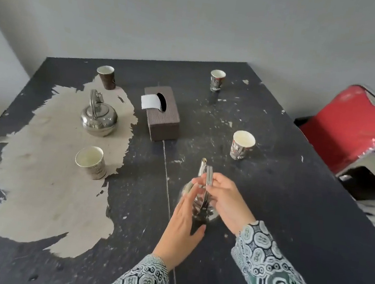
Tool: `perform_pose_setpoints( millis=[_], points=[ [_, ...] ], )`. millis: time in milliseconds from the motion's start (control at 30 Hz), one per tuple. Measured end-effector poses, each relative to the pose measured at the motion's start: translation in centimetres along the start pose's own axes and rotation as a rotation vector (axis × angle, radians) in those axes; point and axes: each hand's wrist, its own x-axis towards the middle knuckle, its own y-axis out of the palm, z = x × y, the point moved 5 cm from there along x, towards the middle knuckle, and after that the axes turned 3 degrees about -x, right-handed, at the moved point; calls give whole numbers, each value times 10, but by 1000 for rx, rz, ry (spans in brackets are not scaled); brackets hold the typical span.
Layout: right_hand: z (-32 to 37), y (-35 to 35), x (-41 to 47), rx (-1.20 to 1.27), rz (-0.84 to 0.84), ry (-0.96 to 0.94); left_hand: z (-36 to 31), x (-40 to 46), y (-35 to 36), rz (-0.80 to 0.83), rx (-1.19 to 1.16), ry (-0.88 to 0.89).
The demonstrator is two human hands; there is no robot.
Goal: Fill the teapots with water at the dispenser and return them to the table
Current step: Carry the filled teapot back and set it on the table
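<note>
We see both hands on the near teapot [199, 205], which stands on the table [269, 200] toward its near edge, about midway along it. The right hand [226, 200] reaches in from the right, fingers curled and pinching the teapot's raised handle near the top. The left hand [185, 222] comes from below, fingers fairly straight and laid against the pot's left side, fingertips up by the lid; we cannot tell whether it grips. Both sleeves are patterned. The pot's body is mostly hidden; its contents are not visible.

A second teapot [99, 116] sits lidded toward the far left corner, on the worn pale patch, handle upright. Contents unseen.

Four paper cups: one [106, 76] at the far left corner, one [217, 80] near the far edge, one [243, 144] toward the right edge, one [91, 161] near the left side. The two nearer cups look empty inside; the far ones we cannot judge.

Tissue box [161, 114] between the teapots, one sheet sticking out. Red chair [350, 130] beyond the right edge.
</note>
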Motion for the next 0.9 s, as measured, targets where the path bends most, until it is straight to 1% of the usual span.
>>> perform_pose_setpoints(
  millis=[100,200,300,433,500,567,633,700,767,833,900],
  points=[
    [1,-15,45,-73,60,4,16,39,11,-37,103,-34],
    [5,-26,79,-113,78,2,25,70,15,-50,204,-103],
    [16,-38,113,-161,102,-23,35,105,16,-69,222,-168],
    [30,-50,158,-208,126,-92,51,150,13,-60,275,-191],
    [33,-54,174,-271,98,-143,61,169,6,-56,321,-204],
    [32,-57,183,-347,33,-204,70,181,0,-38,406,-202],
    [31,-59,190,-374,-14,-239,76,192,-3,-46,460,-185],
    [30,-58,200,-355,2,-224,75,200,-5,-94,462,-197],
    [33,-57,213,-316,44,-170,73,208,-8,-160,491,-209],
    [42,-61,226,-317,44,-128,68,218,-12,-219,527,-207],
    [54,-70,241,-314,38,-108,62,233,-14,-240,553,-198]
  ],
)
